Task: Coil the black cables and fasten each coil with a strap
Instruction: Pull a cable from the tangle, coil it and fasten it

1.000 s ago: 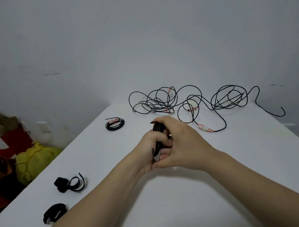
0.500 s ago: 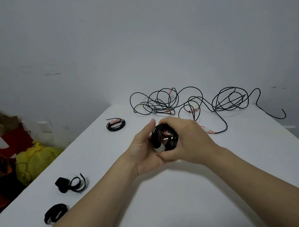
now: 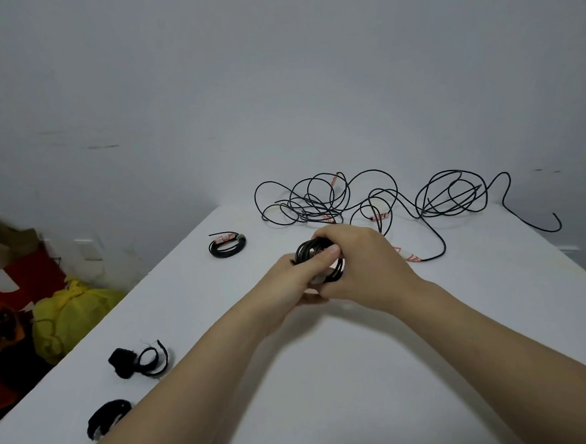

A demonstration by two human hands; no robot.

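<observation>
Since half a second ago the small cable coil point(image 3: 310, 251) has tipped: its open ring faced the camera then, and now it lies more edge-on with a thumb laid across it. Both hands have closed in tighter.

Left hand point(image 3: 284, 286) grips the coil from below and the side, its thumb pressing over the loops. Right hand point(image 3: 367, 269) curls over the top and far side, so the coil is held between the two, raised just above the white table point(image 3: 358, 370). A pale bit shows under the loops — tag or strap, I cannot tell.

This looks like the end of winding, with the bundle squeezed into shape before it is fastened. No strap is plainly round it yet.

Two black hook-and-loop straps point(image 3: 138, 361) lie near the table's left edge, well apart from the hands. Fetching one would call for a single hand to keep the loops pinched while the other reaches left.

One finished coil point(image 3: 228, 247) sits further back — beyond it, the loose black cables point(image 3: 321, 200) are still tangled.
</observation>
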